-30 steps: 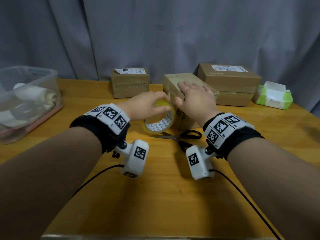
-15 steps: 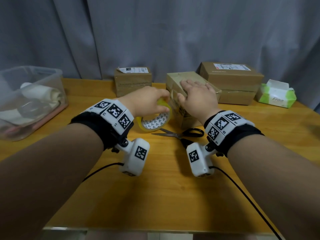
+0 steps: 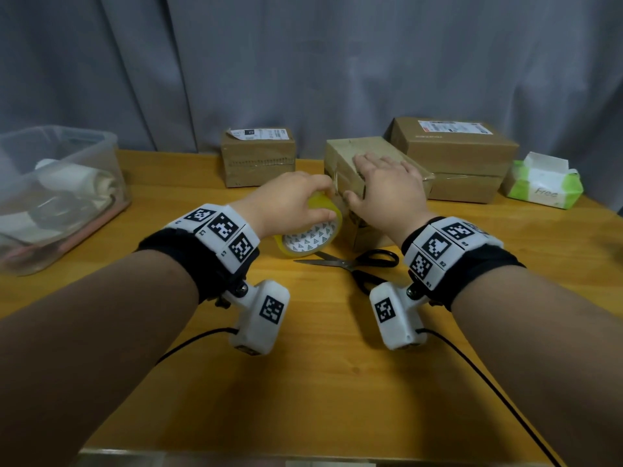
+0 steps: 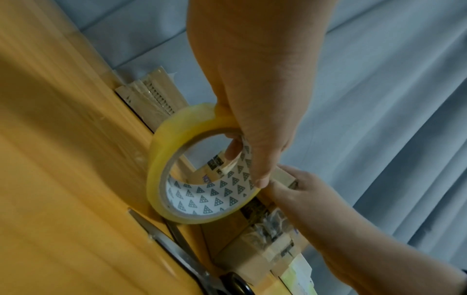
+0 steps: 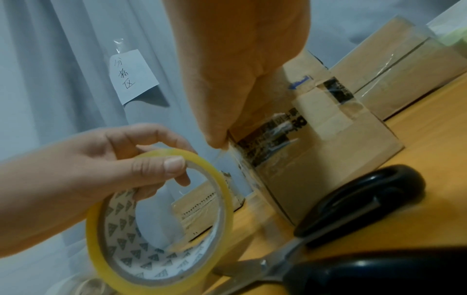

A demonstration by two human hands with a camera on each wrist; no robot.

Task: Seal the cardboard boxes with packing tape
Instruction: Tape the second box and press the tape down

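My left hand (image 3: pixel 290 203) grips a yellowish roll of clear packing tape (image 3: pixel 312 235), thumb outside and a finger through its core (image 4: pixel 202 175). The roll (image 5: pixel 161 225) hangs just above the table, beside the left end of a small cardboard box (image 3: pixel 357 153). My right hand (image 3: pixel 387 183) lies flat on top of that box, fingers straight, thumb pressed against its upper left edge (image 5: pixel 220 139). A short clear strip runs from the roll to the box corner. Old tape and torn labels cover the box's near face (image 5: pixel 316 155).
Black-handled scissors (image 3: pixel 357 264) lie on the wooden table (image 3: pixel 320 365) just in front of the box. Another small box (image 3: pixel 258 156) stands behind left, two stacked boxes (image 3: pixel 455 156) behind right, a tissue pack (image 3: pixel 542 183) far right, a clear plastic bin (image 3: pixel 57 193) far left.
The left hand has drawn the tape roll slightly down and toward me, away from the box corner. The right hand stays flat on the box top.
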